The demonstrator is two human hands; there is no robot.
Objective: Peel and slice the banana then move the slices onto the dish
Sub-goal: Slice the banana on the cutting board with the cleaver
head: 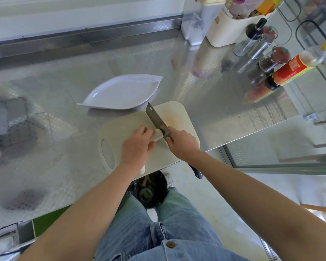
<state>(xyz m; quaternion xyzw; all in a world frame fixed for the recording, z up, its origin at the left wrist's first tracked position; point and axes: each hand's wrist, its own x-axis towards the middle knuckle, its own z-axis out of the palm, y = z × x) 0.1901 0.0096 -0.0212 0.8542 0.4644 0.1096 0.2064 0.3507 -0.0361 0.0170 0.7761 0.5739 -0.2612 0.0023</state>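
A peeled pale banana (158, 135) lies on the cream cutting board (124, 127) near the counter's front edge. My left hand (137, 146) holds the banana down, fingers curled over it; its near end pokes out below my left wrist. My right hand (183, 143) grips the handle of a cleaver (157, 119), whose blade stands on the banana just right of my left fingertips. The white leaf-shaped dish (120, 93) sits just behind the board, with nothing on it.
Sauce and spice bottles (290, 70), a shaker and a cream container (231, 25) crowd the back right of the steel counter (64, 87). A bin (152, 189) stands on the floor under the counter's front edge.
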